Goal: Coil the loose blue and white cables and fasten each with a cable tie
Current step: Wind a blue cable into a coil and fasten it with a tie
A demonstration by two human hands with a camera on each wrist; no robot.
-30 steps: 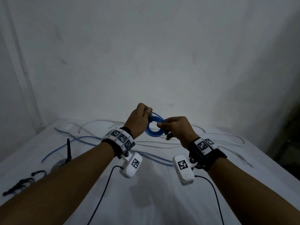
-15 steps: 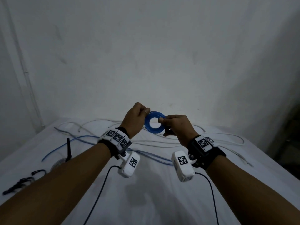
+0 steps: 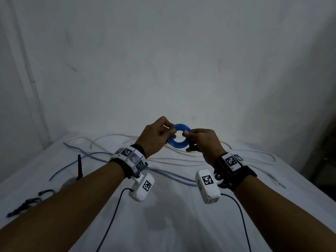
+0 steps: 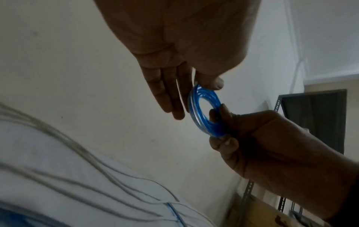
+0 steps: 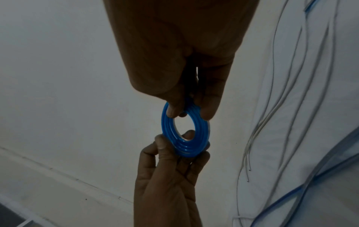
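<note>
Blue cable coil (image 3: pixel 179 136) held above desk (image 3: pixel 163 224), pinched at opposite rims by left hand (image 3: pixel 154 138) and right hand (image 3: pixel 205 142). Keep both pinches tight so turns stay stacked before tying.

Glossy blue plastic coil (image 3: pixel 179 136); matt white cloth (image 3: pixel 163 224) beneath.

Both hands were raised above the table (image 3: pixel 163 224), and the near stretch of its white surface beneath them lay open. Farther back, loose white cables (image 3: pixel 181 157) and a long blue cable (image 3: pixel 172 176) sprawled across the width, barring a low sweep toward the wall (image 3: pixel 163 60). At the near left edge lay black cable ties (image 3: pixel 29 202), with an upright black antenna (image 3: pixel 79 167) beside them. The wall closed off the far side.
</note>
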